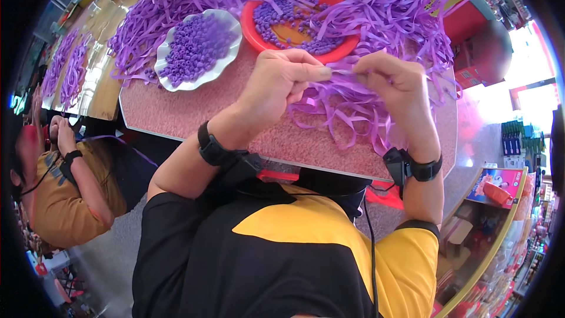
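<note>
Both hands meet above the table (194, 115): left hand (281, 82) and right hand (393, 85) each pinched on one purple ribbon strip (343, 72), running left-right between fingertips, equally near both.

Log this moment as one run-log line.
left hand: pinching purple strip | right hand: pinching same strip | behind: red plate, white plate of beads
</note>
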Available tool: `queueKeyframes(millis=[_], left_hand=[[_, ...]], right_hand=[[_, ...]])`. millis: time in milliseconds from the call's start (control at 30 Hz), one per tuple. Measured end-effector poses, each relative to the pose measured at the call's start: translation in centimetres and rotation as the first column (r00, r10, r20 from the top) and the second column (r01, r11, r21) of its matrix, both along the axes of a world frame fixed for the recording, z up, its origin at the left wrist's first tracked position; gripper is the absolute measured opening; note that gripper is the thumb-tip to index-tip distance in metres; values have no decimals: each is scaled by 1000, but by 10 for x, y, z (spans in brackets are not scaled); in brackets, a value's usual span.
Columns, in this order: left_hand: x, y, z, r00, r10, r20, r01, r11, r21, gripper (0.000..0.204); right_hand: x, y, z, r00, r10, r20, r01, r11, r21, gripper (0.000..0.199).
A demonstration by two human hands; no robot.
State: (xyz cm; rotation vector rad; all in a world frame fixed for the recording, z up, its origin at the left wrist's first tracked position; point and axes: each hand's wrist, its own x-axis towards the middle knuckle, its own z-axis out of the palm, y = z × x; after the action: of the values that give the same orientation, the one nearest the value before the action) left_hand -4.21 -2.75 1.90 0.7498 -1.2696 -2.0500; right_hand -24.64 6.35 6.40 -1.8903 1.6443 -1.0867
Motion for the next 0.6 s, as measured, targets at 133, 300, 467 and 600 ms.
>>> queueKeyframes(millis=[133, 300, 467, 600], left_hand=[[11, -11, 0, 999, 17, -49, -19, 999, -33, 12], [4, -14, 0, 999, 15, -49, -16, 999, -28, 17], [-1, -5, 10, 996, 87, -1, -87, 995, -55, 15], [11, 1, 50, 986, 37, 162, 9, 961, -276, 17]], right_hand=[[-41, 9, 15, 964, -187, 192, 213, 969, -125, 16], [-119, 35, 31, 750, -432, 501, 625, 710, -324, 18], [-136, 23, 11, 762, -627, -159, 597, 777, -201, 19], [-126, 19, 6, 863, -33, 505, 53, 998, -25, 19]])
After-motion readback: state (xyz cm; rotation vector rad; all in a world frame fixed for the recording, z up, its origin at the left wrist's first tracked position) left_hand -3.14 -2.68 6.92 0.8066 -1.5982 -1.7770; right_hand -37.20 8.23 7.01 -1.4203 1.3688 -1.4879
